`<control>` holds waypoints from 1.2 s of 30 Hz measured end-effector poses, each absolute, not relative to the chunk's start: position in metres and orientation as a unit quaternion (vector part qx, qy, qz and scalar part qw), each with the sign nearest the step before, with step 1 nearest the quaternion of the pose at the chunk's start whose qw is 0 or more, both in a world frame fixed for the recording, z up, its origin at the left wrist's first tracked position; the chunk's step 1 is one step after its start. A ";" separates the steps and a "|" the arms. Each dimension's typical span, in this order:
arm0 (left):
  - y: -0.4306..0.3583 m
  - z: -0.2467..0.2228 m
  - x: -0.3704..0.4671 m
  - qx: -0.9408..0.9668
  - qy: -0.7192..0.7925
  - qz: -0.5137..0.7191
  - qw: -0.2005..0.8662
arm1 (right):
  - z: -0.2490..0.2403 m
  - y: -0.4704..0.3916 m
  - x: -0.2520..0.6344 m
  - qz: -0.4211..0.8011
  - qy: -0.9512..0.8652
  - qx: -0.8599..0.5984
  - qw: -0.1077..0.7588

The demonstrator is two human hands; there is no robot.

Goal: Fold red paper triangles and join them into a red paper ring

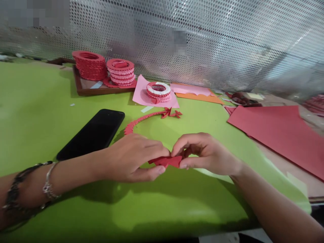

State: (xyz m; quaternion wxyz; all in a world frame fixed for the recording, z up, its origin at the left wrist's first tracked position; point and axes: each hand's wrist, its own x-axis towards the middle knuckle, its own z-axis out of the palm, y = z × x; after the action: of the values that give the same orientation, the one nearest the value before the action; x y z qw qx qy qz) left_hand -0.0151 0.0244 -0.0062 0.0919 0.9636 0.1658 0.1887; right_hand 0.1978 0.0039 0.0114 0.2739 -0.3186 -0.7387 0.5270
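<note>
Between both hands is a small piece of folded red paper (pixel 173 162), held just above the green table. My left hand (pixel 138 157) pinches its left side between thumb and fingers. Thumb and forefinger of my right hand (pixel 205 153) close on its right end. Behind my left hand lies a curved strip of red folded paper (pixel 141 118) that ends in leaf-like points. Its near end is hidden by that hand. A black phone (pixel 93 133) lies flat beside my left forearm.
A wooden tray (pixel 84 91) at the back holds stacks of red paper rings (pixel 90 65) and pink rings (pixel 121 72). Another ring stack (pixel 159 91) sits on pink paper (pixel 139 94). Red sheets (pixel 275 131) lie at right. A perforated metal panel (pixel 202 44) stands behind the green table (pixel 141 209).
</note>
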 end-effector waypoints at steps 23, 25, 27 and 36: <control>0.032 -0.026 -0.011 0.975 0.205 0.078 -0.027 | -0.026 0.060 0.218 0.108 -0.838 -0.461 0.270; 0.032 -0.026 -0.010 0.975 0.208 0.071 -0.031 | -0.036 0.072 0.224 0.037 -0.845 -0.472 0.249; 0.032 -0.025 -0.009 0.975 0.210 0.067 -0.035 | -0.046 0.080 0.229 0.024 -0.845 -0.486 0.223; 0.029 -0.022 -0.008 0.973 0.224 0.050 -0.014 | -0.053 0.087 0.228 0.046 -0.838 -0.508 0.193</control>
State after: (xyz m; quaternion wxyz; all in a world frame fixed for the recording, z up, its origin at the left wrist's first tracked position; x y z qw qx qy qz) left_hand -0.0076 0.0295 -0.0222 -0.0140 0.9732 0.2242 0.0496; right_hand 0.2279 0.0869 -0.0531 0.1926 -0.5082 -0.8382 0.0463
